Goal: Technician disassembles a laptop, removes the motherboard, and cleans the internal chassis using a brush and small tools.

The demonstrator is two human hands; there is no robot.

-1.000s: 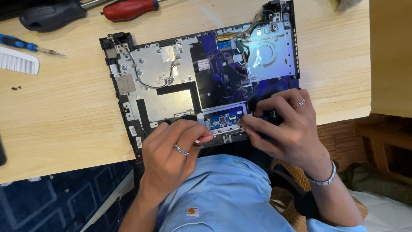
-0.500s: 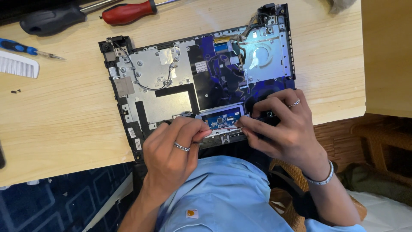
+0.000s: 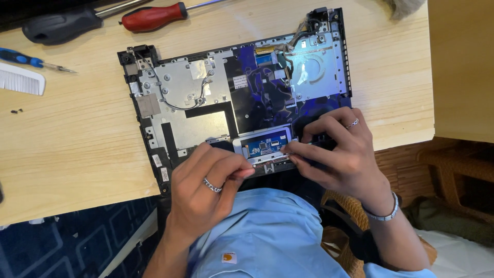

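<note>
An opened laptop base [image 3: 195,98] lies on the wooden table, its metal plates and dark blue inner sheet exposed. At its near edge sits the touchpad module [image 3: 265,145], a silver frame with a small blue circuit board. My left hand [image 3: 208,188], with a ring, has its fingertips pressed against the touchpad's near left edge. My right hand [image 3: 337,154], wearing a ring and a bracelet, pinches the touchpad's right edge with thumb and forefinger. Both hands cover the laptop's front rim.
A red-handled screwdriver [image 3: 154,17] and a black-handled tool [image 3: 59,27] lie at the table's far edge. A blue small screwdriver [image 3: 25,58] and a white comb [image 3: 20,80] are at the left, with tiny screws [image 3: 17,110] nearby. A wooden panel [image 3: 460,67] stands at the right.
My left hand's fingers have curled in tighter at the touchpad's left edge. My right hand stays on the right edge. The laptop has not moved.
</note>
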